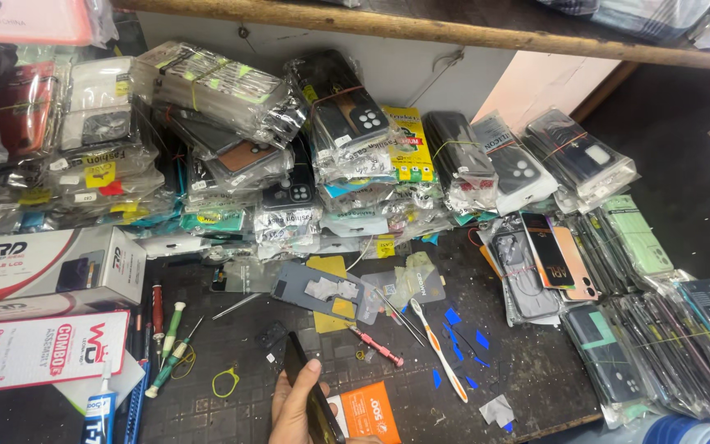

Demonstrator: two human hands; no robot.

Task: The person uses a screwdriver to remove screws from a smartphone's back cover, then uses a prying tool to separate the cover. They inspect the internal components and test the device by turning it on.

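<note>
At the bottom middle, one hand [293, 409] grips a thin black phone [309, 390] on edge, tilted upright over the dark work mat [240, 403]. I cannot tell whether it is my left hand or my right hand; no other hand shows. Just beyond the phone lies an opened grey phone back [318, 292] with yellow and white patches. A toothbrush with an orange and white handle [439, 351] lies to the right, and a pink-handled screwdriver [378, 346] sits between them. An orange card [371, 413] lies beside the hand.
Bundles of phone cases in clear bags [232, 99] are stacked along the back and the right side [659, 345]. White boxes [51, 267] and a glue tube [99, 411] sit at the left, with several screwdrivers [170, 329]. Blue plastic scraps [458, 333] dot the mat. A wooden shelf [454, 33] overhangs.
</note>
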